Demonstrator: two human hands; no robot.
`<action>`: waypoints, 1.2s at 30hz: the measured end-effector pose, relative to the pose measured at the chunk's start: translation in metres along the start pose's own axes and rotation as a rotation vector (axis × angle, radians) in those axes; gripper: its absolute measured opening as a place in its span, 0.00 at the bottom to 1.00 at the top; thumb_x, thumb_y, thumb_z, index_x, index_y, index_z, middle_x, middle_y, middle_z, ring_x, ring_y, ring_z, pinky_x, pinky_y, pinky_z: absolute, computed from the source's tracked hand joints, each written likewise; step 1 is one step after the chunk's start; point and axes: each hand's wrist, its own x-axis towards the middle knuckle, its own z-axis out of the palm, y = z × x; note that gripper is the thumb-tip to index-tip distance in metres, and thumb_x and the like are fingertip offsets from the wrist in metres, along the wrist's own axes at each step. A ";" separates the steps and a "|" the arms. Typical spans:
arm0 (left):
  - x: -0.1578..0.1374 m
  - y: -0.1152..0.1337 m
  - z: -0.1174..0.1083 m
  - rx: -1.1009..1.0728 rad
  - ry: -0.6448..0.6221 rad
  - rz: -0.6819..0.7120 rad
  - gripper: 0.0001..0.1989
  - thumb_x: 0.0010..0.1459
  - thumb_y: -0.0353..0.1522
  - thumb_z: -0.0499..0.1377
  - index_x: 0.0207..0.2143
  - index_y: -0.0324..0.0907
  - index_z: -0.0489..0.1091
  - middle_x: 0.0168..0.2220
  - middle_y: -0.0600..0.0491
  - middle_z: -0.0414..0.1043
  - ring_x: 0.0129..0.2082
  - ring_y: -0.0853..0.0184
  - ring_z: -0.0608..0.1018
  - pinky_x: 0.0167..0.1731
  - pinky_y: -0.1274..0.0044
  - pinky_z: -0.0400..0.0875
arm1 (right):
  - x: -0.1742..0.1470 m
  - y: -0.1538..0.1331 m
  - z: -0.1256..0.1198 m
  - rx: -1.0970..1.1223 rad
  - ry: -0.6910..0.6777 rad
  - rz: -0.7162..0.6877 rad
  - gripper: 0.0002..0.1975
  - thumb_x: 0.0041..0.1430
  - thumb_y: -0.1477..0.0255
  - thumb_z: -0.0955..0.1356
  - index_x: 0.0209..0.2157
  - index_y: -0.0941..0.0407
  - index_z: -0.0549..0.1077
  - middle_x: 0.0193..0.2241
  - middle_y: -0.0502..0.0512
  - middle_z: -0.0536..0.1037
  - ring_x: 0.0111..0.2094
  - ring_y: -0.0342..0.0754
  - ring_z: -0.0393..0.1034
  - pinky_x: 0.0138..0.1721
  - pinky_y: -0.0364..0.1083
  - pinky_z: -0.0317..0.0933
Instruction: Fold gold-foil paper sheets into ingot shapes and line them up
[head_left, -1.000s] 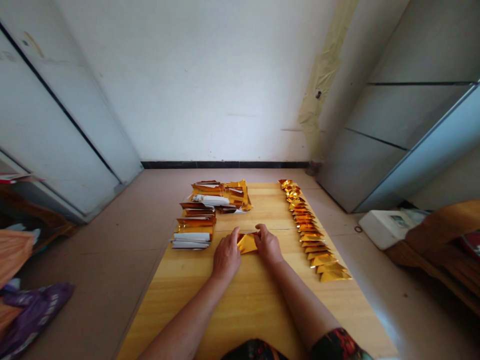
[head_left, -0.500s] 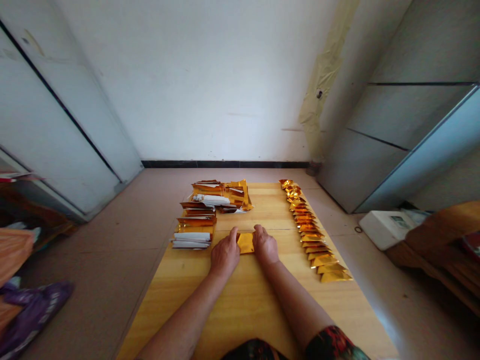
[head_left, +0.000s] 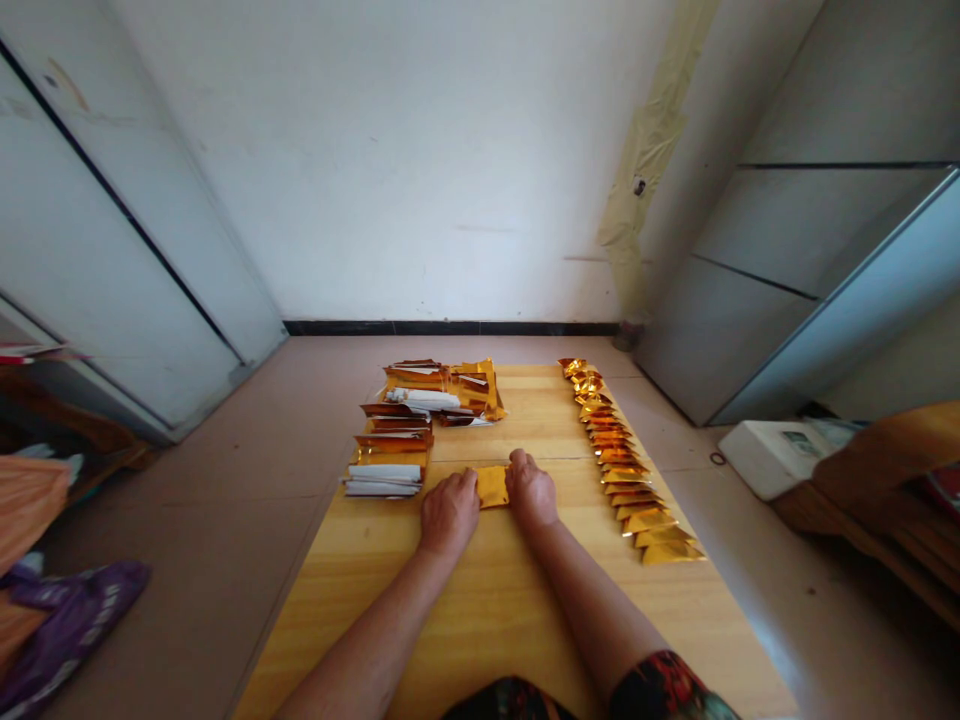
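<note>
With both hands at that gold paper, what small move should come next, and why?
Probably press the gold paper along its ends: the left hand and right hand are at opposite ends, against the table, and the row of gold pieces on the right looks folded.

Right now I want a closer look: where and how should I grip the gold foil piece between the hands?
Probably pinch the gold foil piece midway along its far edge, coming from the far side: the left hand and right hand cover its two ends, leaving that stretch exposed.
</note>
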 end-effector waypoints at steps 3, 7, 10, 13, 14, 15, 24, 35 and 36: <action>-0.001 -0.001 0.001 -0.007 0.011 0.001 0.12 0.61 0.29 0.48 0.41 0.44 0.69 0.36 0.49 0.73 0.37 0.64 0.75 0.35 0.76 0.65 | 0.000 0.000 -0.001 -0.004 -0.005 -0.010 0.06 0.64 0.74 0.59 0.40 0.55 0.64 0.35 0.54 0.74 0.27 0.41 0.71 0.23 0.40 0.50; -0.002 -0.003 0.005 0.004 0.024 0.008 0.12 0.62 0.29 0.47 0.41 0.44 0.69 0.36 0.49 0.73 0.36 0.64 0.75 0.34 0.76 0.65 | 0.000 0.000 -0.001 -0.020 -0.008 -0.012 0.06 0.64 0.75 0.58 0.40 0.56 0.64 0.34 0.54 0.73 0.27 0.42 0.71 0.22 0.40 0.50; -0.002 -0.004 0.007 0.023 0.025 0.012 0.12 0.61 0.30 0.48 0.40 0.44 0.70 0.35 0.50 0.73 0.36 0.64 0.75 0.34 0.76 0.64 | 0.000 0.000 -0.002 -0.027 -0.013 -0.009 0.06 0.64 0.76 0.58 0.39 0.56 0.65 0.34 0.54 0.73 0.27 0.42 0.71 0.22 0.40 0.50; -0.002 -0.004 0.006 0.034 0.027 0.015 0.11 0.62 0.30 0.48 0.39 0.44 0.70 0.34 0.50 0.73 0.35 0.64 0.75 0.33 0.76 0.64 | 0.000 0.000 -0.002 -0.025 -0.007 -0.016 0.06 0.64 0.75 0.59 0.39 0.56 0.65 0.34 0.54 0.73 0.28 0.42 0.71 0.22 0.40 0.49; -0.002 -0.004 0.005 0.035 0.025 0.014 0.12 0.62 0.31 0.47 0.38 0.44 0.70 0.34 0.50 0.73 0.35 0.64 0.75 0.33 0.77 0.64 | 0.000 0.000 -0.002 -0.024 -0.006 -0.020 0.06 0.64 0.74 0.59 0.39 0.56 0.65 0.34 0.54 0.73 0.28 0.42 0.71 0.21 0.40 0.49; -0.002 -0.003 0.004 0.034 0.020 0.011 0.12 0.62 0.31 0.47 0.38 0.44 0.70 0.34 0.50 0.73 0.35 0.65 0.75 0.33 0.77 0.64 | 0.000 0.000 -0.001 -0.024 -0.004 -0.024 0.05 0.64 0.74 0.59 0.39 0.56 0.65 0.34 0.53 0.73 0.28 0.42 0.71 0.21 0.40 0.48; 0.000 -0.004 0.006 0.002 0.025 0.006 0.13 0.61 0.31 0.48 0.42 0.47 0.71 0.34 0.51 0.74 0.36 0.66 0.75 0.34 0.78 0.65 | 0.002 0.003 0.006 -0.073 0.003 -0.052 0.05 0.63 0.76 0.59 0.38 0.56 0.64 0.34 0.55 0.72 0.28 0.43 0.71 0.22 0.40 0.51; 0.002 -0.002 0.003 0.016 -0.015 0.014 0.15 0.62 0.31 0.47 0.46 0.46 0.70 0.36 0.50 0.74 0.37 0.64 0.76 0.34 0.76 0.67 | 0.001 0.000 0.005 -0.124 -0.026 -0.075 0.07 0.58 0.79 0.62 0.39 0.56 0.65 0.35 0.55 0.71 0.28 0.43 0.72 0.24 0.40 0.56; 0.002 -0.002 0.003 0.015 -0.016 0.018 0.15 0.62 0.32 0.47 0.46 0.46 0.70 0.36 0.50 0.74 0.37 0.64 0.76 0.34 0.76 0.66 | 0.001 0.000 0.005 -0.130 -0.017 -0.079 0.06 0.59 0.78 0.61 0.39 0.56 0.65 0.35 0.56 0.71 0.28 0.43 0.72 0.25 0.40 0.56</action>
